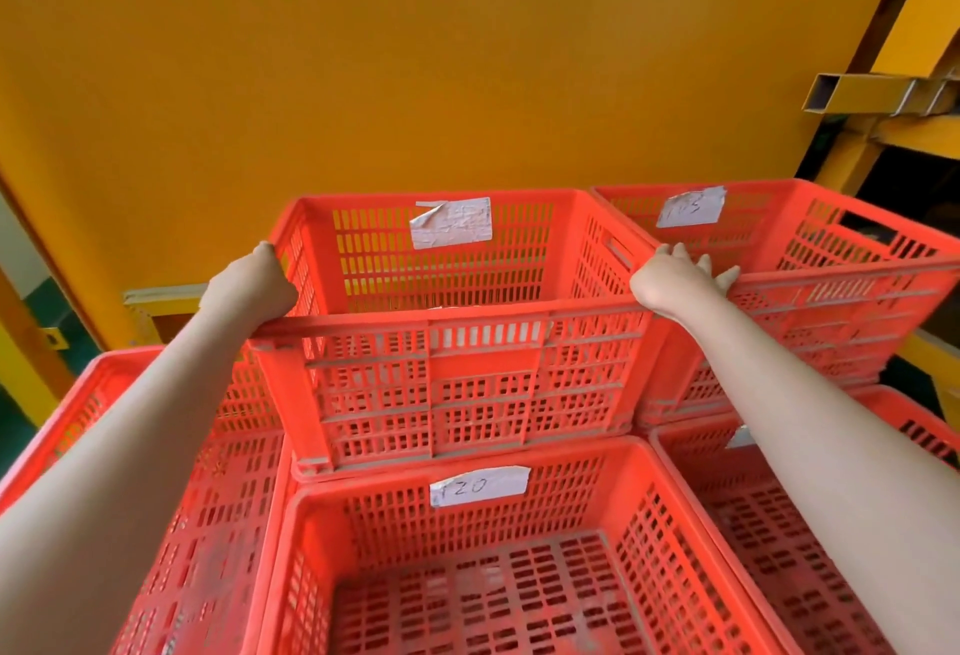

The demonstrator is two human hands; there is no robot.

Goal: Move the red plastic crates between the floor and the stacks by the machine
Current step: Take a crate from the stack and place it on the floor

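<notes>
A red plastic crate (483, 373) with a crumpled white label sits on top of a stack, right in front of the orange machine panel. My left hand (254, 285) grips its left rim near the front corner, fingers curled over the edge. Against its right front corner lies my right hand (675, 275), fingers spread and fairly straight, in the gap beside the neighbouring top crate (831, 301). Below and in front stands an empty red crate labelled "120" (519, 576).
More red crates stand at the left (218, 498) and lower right (779, 524), all packed close together. The orange machine panel (415, 56) fills the background. Yellow steel framing (857, 93) juts out at the upper right.
</notes>
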